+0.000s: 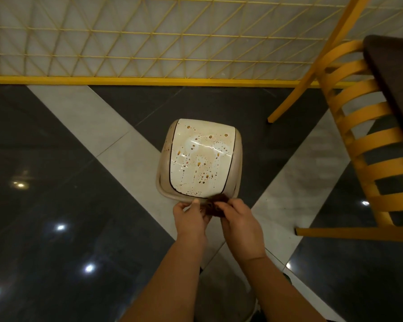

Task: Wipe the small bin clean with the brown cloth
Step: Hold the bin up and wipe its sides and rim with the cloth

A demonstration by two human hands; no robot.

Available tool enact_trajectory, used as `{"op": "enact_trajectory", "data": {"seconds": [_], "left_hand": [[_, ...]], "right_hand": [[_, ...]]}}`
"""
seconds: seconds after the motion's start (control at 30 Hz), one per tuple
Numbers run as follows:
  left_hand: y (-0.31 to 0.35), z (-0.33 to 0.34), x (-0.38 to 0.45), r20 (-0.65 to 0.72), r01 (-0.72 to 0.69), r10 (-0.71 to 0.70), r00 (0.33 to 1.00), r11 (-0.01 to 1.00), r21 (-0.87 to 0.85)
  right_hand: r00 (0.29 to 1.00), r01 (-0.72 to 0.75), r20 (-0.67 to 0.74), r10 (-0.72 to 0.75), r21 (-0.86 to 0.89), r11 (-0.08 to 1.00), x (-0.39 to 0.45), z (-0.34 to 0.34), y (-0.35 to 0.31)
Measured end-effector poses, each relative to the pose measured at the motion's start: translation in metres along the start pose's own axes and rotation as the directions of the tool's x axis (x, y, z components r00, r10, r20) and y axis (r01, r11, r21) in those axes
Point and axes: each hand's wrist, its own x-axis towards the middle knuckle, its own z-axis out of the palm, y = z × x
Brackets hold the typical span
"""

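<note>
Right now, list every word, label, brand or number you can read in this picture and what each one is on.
None: no text can be read anywhere in view.
The small bin has only brown spots and drips on its lid, no lettering.
The brown cloth, chair, yellow grid panel and floor carry no marks either.

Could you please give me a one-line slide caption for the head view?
Both hands hold a brown cloth at the near rim of a stained bin.
</note>
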Motion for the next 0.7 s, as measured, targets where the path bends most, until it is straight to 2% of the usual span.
{"op": "enact_trajectory", "data": {"seconds": [0.07,0.2,0.33,0.43,0.57,0.63,0.7], "left_hand": [[0.0,0.0,0.0,0.009,0.008,-0.008,1.0,1.0,0.0],[0.0,-0.001,0.001,0.018,0.014,-0.013,1.0,1.0,-0.004],[0.0,-0.002,0.001,0.002,0.007,-0.007,1.0,1.0,-0.01],[0.001,-0.001,0.002,0.003,0.01,-0.01,1.0,1.0,-0.011],[0.001,0.0,0.001,-0.009,0.021,-0.021,1.0,1.0,-0.01],[0.0,0.0,0.003,-0.018,0.008,-0.008,1.0,1.0,-0.016],[0.0,-0.001,0.003,-0.02,-0.006,0.006,1.0,1.0,-0.022]], "right_hand": [[1.0,0.01,-0.011,-0.011,-0.062,0.998,0.003,-0.007,0.014],[0.993,-0.092,-0.079,0.087,-0.056,0.994,0.0,-0.005,0.012],[1.0,-0.001,0.014,0.003,-0.106,0.994,0.001,0.009,-0.015],[0.998,0.045,0.054,-0.037,-0.151,0.988,0.006,0.001,-0.005],[0.999,-0.038,-0.008,0.037,-0.166,0.985,0.003,-0.013,0.021],[0.997,-0.073,-0.035,0.068,-0.146,0.987,0.003,-0.008,0.014],[0.999,-0.042,-0.009,0.042,-0.136,0.99,0.003,-0.001,-0.002]]}}
